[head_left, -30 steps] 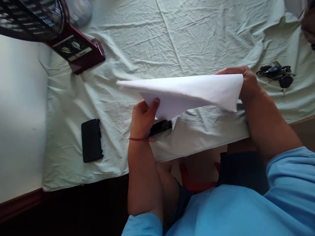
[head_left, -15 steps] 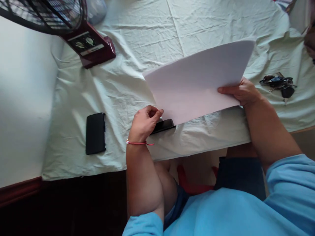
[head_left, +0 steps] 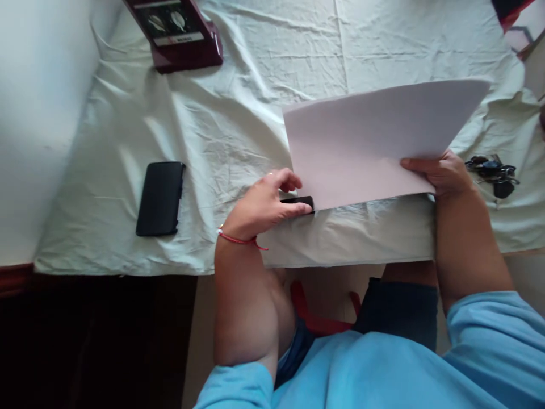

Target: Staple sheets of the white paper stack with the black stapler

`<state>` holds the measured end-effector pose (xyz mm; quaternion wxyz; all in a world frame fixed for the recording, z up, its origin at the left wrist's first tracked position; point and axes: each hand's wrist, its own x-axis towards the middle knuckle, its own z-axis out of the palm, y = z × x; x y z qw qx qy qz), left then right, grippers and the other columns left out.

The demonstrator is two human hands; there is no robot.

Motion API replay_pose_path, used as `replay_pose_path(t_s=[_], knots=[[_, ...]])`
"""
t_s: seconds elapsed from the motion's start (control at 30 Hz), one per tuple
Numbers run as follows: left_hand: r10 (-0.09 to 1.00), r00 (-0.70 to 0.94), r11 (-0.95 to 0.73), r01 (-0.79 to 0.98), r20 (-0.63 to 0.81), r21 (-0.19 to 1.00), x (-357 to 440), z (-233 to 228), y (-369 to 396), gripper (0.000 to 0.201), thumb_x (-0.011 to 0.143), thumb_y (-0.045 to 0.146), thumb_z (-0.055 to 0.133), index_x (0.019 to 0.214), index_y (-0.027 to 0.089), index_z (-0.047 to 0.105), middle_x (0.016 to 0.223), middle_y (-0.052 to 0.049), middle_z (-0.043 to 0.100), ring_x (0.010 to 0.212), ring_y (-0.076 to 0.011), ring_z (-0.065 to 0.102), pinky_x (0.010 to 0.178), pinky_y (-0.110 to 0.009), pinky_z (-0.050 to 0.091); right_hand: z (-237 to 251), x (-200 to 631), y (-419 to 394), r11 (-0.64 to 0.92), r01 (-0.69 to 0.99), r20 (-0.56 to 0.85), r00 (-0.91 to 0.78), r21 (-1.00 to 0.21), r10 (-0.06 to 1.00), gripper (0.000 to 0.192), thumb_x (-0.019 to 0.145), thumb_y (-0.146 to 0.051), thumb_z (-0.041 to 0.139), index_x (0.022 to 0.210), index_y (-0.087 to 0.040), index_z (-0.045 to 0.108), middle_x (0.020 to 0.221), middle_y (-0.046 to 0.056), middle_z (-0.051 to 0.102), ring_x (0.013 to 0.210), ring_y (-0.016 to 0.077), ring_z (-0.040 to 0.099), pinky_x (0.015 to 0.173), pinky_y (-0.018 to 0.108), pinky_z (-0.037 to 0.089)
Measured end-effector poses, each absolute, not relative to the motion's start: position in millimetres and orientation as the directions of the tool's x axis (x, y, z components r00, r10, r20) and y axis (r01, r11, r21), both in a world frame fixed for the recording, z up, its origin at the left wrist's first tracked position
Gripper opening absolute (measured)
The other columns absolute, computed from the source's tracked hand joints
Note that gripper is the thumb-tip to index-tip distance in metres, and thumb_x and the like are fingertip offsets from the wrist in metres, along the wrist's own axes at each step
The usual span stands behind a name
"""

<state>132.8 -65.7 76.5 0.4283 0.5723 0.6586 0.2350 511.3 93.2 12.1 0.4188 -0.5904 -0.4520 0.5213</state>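
My left hand (head_left: 272, 201) is around a small black stapler (head_left: 300, 201), with the thumb along its near side and the fingers curled over the far side. The palm hides the stapler's back part. Its front end meets the lower left corner of a white paper stack (head_left: 374, 142). My right hand (head_left: 445, 173) grips that stack at its lower right corner, thumb on top and fingers underneath. The paper is tilted, its far edge bowed up off the cloth.
A black phone case (head_left: 160, 199) lies to the left on the pale green tablecloth (head_left: 238, 136). Behind it stands the dark red base of a fan (head_left: 187, 54). A bunch of keys (head_left: 496, 173) lies right of my right hand. The table's near edge runs below my forearms.
My left hand has gone from pinched fingers by the paper's corner to a wider grasp around the stapler. The view has shifted; the right hand keeps its hold on the paper.
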Motion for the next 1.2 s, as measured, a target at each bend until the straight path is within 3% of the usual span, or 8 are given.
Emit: replay_pose_path(t_s=[0.1, 0.27, 0.5, 0.9, 1.13, 1.2], knots=[[0.94, 0.121, 0.186, 0.605, -0.32, 0.774, 135, 76, -64, 0.031, 0.079, 0.038, 0.086, 0.105, 0.024, 0.079, 0.109, -0.004, 0.078, 0.105, -0.0263, 0.071, 0.095, -0.038, 0.053, 11, 515, 94, -0.239, 0.126, -0.233, 0.06, -0.963, 0.971, 0.06, 0.038, -0.021, 0.111, 0.092, -0.019, 0.085, 0.11, 0.008, 0.087, 0.094, 0.0204, 0.075, 0.085, 0.033, 0.068], [0.939, 0.106, 0.19, 0.631, -0.327, 0.752, 133, 73, -62, 0.025, 0.081, 0.036, 0.086, 0.101, 0.022, 0.083, 0.102, -0.004, 0.075, 0.101, -0.0251, 0.07, 0.091, -0.036, 0.05, 10, 518, 96, -0.223, 0.15, -0.214, 0.075, -0.963, 0.974, 0.055, 0.041, -0.023, 0.109, 0.091, -0.019, 0.085, 0.113, 0.008, 0.087, 0.093, 0.0177, 0.075, 0.084, 0.028, 0.067], [0.933, 0.13, 0.173, 0.656, -0.336, 0.735, 128, 77, -60, 0.016, 0.081, 0.032, 0.085, 0.091, 0.023, 0.077, 0.095, -0.002, 0.073, 0.095, -0.0237, 0.068, 0.082, -0.034, 0.049, 12, 516, 95, -0.218, 0.15, -0.208, 0.078, -0.964, 0.975, 0.054, 0.042, -0.02, 0.107, 0.089, -0.019, 0.082, 0.108, 0.008, 0.086, 0.092, 0.0198, 0.075, 0.083, 0.032, 0.068], [0.911, 0.135, 0.137, 0.791, -0.39, 0.596, 141, 80, -51, 0.017, 0.081, 0.022, 0.082, 0.079, 0.023, 0.065, 0.095, -0.003, 0.07, 0.095, -0.0252, 0.065, 0.085, -0.037, 0.047, 14, 513, 92, -0.219, 0.145, -0.214, 0.053, -0.965, 0.975, 0.059, 0.041, -0.024, 0.109, 0.094, -0.02, 0.084, 0.114, 0.007, 0.088, 0.099, 0.0224, 0.077, 0.092, 0.036, 0.071], [0.95, 0.115, 0.157, 0.624, -0.289, 0.765, 141, 70, -59, 0.017, 0.08, 0.029, 0.085, 0.083, 0.022, 0.069, 0.098, -0.004, 0.07, 0.092, -0.0222, 0.064, 0.084, -0.035, 0.05, 9, 511, 95, -0.162, 0.136, -0.151, 0.09, -0.977, 0.984, 0.06, 0.041, -0.028, 0.108, 0.095, -0.021, 0.082, 0.115, 0.007, 0.087, 0.103, 0.0235, 0.077, 0.097, 0.038, 0.071], [0.946, 0.099, 0.208, 0.545, -0.309, 0.812, 141, 69, -61, 0.023, 0.083, 0.039, 0.086, 0.081, 0.022, 0.07, 0.089, -0.002, 0.069, 0.085, -0.0208, 0.063, 0.077, -0.034, 0.048, 9, 508, 96, -0.132, 0.103, -0.118, 0.125, -0.986, 0.985, 0.06, 0.039, -0.028, 0.106, 0.093, -0.021, 0.08, 0.117, 0.008, 0.086, 0.105, 0.0251, 0.077, 0.097, 0.039, 0.071]])
